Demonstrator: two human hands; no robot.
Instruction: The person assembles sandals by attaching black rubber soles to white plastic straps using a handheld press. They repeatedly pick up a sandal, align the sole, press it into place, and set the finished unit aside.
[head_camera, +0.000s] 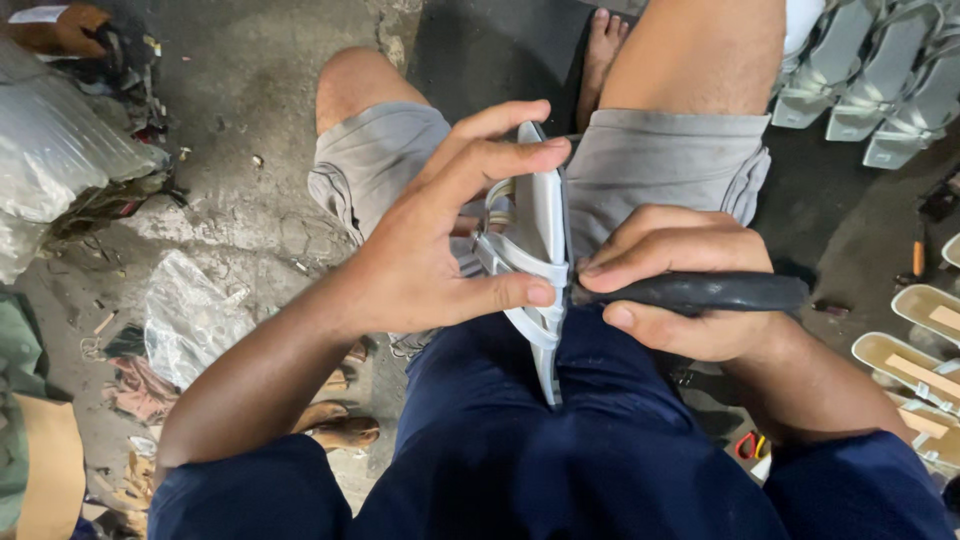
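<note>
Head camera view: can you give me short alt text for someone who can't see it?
Seen from above, a left hand steadies a pale grey sandal on edge over the lap while the right hand presses a black-handled tool against its strap. More sandals lie on the floor.

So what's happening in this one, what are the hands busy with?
A seated person works on a pale grey sandal held on edge over the lap. The left hand grips it from the side, thumb against its straps. The right hand is closed around a dark-handled tool, its tip pressed at the sandal's edge. More sandals lie on the concrete floor to the right.
</note>
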